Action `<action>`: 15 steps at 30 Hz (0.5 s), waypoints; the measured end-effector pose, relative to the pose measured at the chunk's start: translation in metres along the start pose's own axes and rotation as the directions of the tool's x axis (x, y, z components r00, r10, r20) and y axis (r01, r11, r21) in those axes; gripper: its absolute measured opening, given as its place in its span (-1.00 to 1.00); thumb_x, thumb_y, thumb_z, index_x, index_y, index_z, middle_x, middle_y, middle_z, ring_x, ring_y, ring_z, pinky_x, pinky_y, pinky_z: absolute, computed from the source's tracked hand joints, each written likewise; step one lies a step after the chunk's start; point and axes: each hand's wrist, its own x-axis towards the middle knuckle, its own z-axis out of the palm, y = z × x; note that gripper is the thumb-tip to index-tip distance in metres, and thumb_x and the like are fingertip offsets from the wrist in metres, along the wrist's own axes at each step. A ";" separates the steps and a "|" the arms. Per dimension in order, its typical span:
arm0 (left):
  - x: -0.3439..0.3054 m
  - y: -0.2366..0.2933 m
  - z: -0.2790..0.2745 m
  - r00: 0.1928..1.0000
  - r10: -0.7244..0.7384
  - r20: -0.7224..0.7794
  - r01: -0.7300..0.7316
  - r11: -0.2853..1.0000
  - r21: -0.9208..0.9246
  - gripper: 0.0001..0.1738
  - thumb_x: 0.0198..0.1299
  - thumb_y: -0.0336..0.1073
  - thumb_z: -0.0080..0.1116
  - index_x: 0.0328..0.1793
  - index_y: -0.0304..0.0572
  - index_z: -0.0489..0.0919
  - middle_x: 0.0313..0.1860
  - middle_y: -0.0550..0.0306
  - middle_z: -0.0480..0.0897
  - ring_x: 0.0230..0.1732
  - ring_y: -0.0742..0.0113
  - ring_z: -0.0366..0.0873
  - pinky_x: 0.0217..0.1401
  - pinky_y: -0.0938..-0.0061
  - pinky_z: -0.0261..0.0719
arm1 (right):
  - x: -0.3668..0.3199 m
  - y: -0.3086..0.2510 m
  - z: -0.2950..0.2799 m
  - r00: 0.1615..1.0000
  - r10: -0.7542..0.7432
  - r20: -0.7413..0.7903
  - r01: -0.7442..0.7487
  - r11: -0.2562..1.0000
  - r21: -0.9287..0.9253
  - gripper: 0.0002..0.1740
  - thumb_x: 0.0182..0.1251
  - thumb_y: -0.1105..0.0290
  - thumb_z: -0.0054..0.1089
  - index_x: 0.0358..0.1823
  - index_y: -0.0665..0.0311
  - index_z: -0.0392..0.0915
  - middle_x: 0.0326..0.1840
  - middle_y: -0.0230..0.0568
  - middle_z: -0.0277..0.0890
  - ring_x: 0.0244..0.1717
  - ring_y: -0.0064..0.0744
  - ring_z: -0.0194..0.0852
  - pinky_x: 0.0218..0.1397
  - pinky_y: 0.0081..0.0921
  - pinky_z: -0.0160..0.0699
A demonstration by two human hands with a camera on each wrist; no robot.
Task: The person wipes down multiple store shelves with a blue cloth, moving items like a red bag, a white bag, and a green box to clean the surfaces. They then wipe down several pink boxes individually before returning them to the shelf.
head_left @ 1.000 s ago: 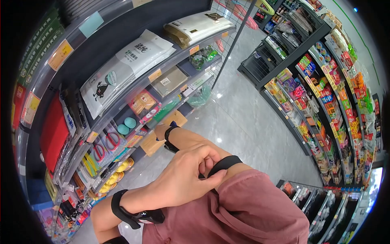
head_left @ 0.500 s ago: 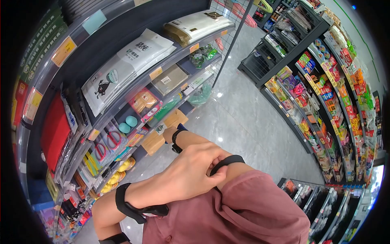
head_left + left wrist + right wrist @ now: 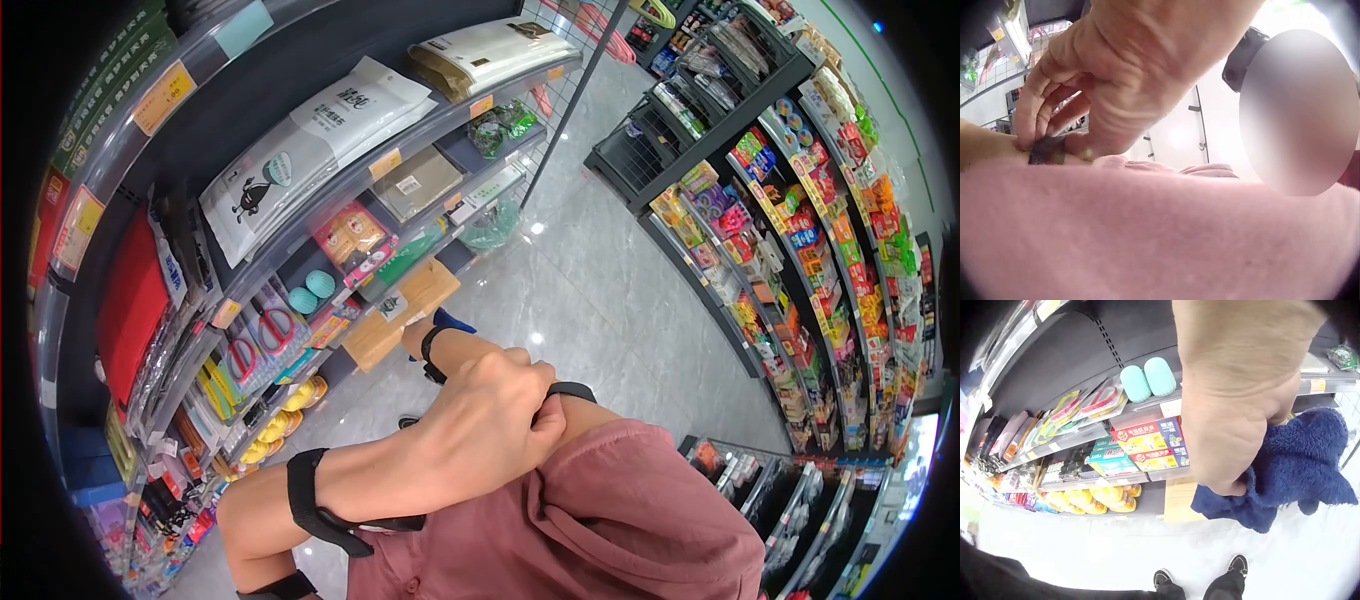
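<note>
Left hand [image 3: 488,412], fingers pinching the band [image 3: 574,391] at four-thirty in head view, apparently steadies it; right hand [image 3: 1232,419], fingers gripping the cloth [image 3: 1300,465] at three in right-wrist view, presumably prevents dropping.

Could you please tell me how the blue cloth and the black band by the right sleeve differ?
The blue cloth looks fluffy, while the black band is plain and narrow. The blue cloth is bunched in the right hand, whereas the black band curves over the right arm, pinched by the left hand. Both are dark and held.
</note>
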 end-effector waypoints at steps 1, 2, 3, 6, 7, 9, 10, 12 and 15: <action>0.001 0.000 0.001 1.000 0.019 -0.007 -0.019 1.000 0.022 -0.82 -0.12 -0.44 0.08 -0.62 -0.46 0.44 -0.64 -0.26 0.45 -0.59 -0.11 0.45 -0.48 0.23 0.44 | -0.001 0.000 0.001 1.000 0.000 0.001 0.000 1.000 0.001 -0.70 0.00 0.39 0.03 -0.22 0.31 0.57 -0.15 -0.04 0.54 -0.11 -0.16 0.53 -0.13 -0.32 0.51; 0.002 0.000 0.000 0.999 0.038 -0.014 -0.037 0.998 0.045 -0.80 -0.11 -0.42 0.08 -0.63 -0.47 0.44 -0.63 -0.25 0.45 -0.58 -0.11 0.45 -0.47 0.23 0.44 | -0.001 0.000 0.002 1.000 -0.002 0.003 0.002 1.000 0.005 -0.70 0.00 0.39 0.03 -0.22 0.31 0.57 -0.15 -0.04 0.54 -0.11 -0.16 0.53 -0.13 -0.32 0.51; 0.005 0.000 -0.002 0.999 0.039 -0.012 -0.038 0.998 0.043 -0.80 -0.11 -0.42 0.08 -0.63 -0.47 0.44 -0.63 -0.25 0.45 -0.58 -0.11 0.45 -0.47 0.23 0.44 | -0.002 0.000 0.003 1.000 -0.001 0.000 0.001 1.000 0.005 -0.70 -0.01 0.39 0.03 -0.22 0.31 0.57 -0.15 -0.04 0.54 -0.11 -0.17 0.53 -0.14 -0.33 0.51; 0.008 0.000 -0.010 0.984 0.031 0.174 -0.046 0.995 0.086 -0.79 -0.11 -0.43 0.14 -0.29 -0.38 0.59 -0.55 -0.07 0.54 -0.47 0.04 0.51 -0.33 0.33 0.47 | -0.003 0.000 0.006 1.000 -0.007 0.001 0.007 1.000 0.012 -0.70 -0.01 0.39 0.04 -0.22 0.31 0.57 -0.15 -0.05 0.54 -0.12 -0.17 0.54 -0.14 -0.33 0.52; 0.008 0.000 -0.011 0.979 0.022 0.203 -0.037 0.997 0.073 -0.78 -0.11 -0.42 0.13 -0.29 -0.38 0.59 -0.56 -0.07 0.53 -0.46 0.04 0.51 -0.29 0.33 0.46 | -0.003 0.001 0.007 1.000 -0.008 -0.001 0.008 1.000 0.014 -0.71 -0.01 0.40 0.04 -0.22 0.31 0.57 -0.15 -0.05 0.54 -0.12 -0.17 0.54 -0.14 -0.33 0.52; 0.009 0.002 -0.011 0.972 0.016 0.233 -0.030 0.998 0.060 -0.76 -0.10 -0.40 0.13 -0.28 -0.38 0.59 -0.57 -0.08 0.52 -0.45 0.04 0.50 -0.25 0.33 0.45 | -0.003 0.000 0.009 1.000 -0.014 0.000 0.014 1.000 0.019 -0.71 -0.01 0.40 0.05 -0.22 0.31 0.57 -0.15 -0.05 0.54 -0.12 -0.17 0.54 -0.14 -0.33 0.52; 0.010 0.002 -0.011 0.967 -0.003 0.256 -0.026 0.994 0.109 -0.76 -0.11 -0.39 0.13 -0.29 -0.39 0.59 -0.57 -0.09 0.52 -0.46 0.05 0.51 -0.29 0.34 0.45 | -0.003 -0.001 0.010 1.000 -0.017 0.001 0.017 1.000 0.019 -0.71 -0.01 0.40 0.05 -0.23 0.31 0.57 -0.15 -0.05 0.54 -0.12 -0.17 0.54 -0.14 -0.33 0.52; 0.015 0.005 -0.011 0.961 -0.023 0.276 -0.022 0.987 0.158 -0.76 -0.11 -0.38 0.12 -0.30 -0.40 0.59 -0.57 -0.11 0.52 -0.48 0.05 0.51 -0.33 0.35 0.45 | -0.002 -0.002 0.012 1.000 -0.023 -0.001 0.023 1.000 0.020 -0.71 -0.02 0.40 0.05 -0.23 0.31 0.58 -0.15 -0.05 0.54 -0.12 -0.17 0.54 -0.14 -0.33 0.52; 0.024 0.006 -0.013 0.927 -0.185 0.327 0.154 0.981 0.119 -0.77 -0.14 -0.36 0.15 -0.36 -0.41 0.60 -0.56 -0.12 0.53 -0.50 0.06 0.52 -0.39 0.35 0.46 | -0.003 -0.001 0.015 1.000 -0.024 0.006 0.024 1.000 0.020 -0.71 -0.02 0.40 0.06 -0.23 0.31 0.58 -0.15 -0.06 0.54 -0.12 -0.17 0.54 -0.15 -0.33 0.52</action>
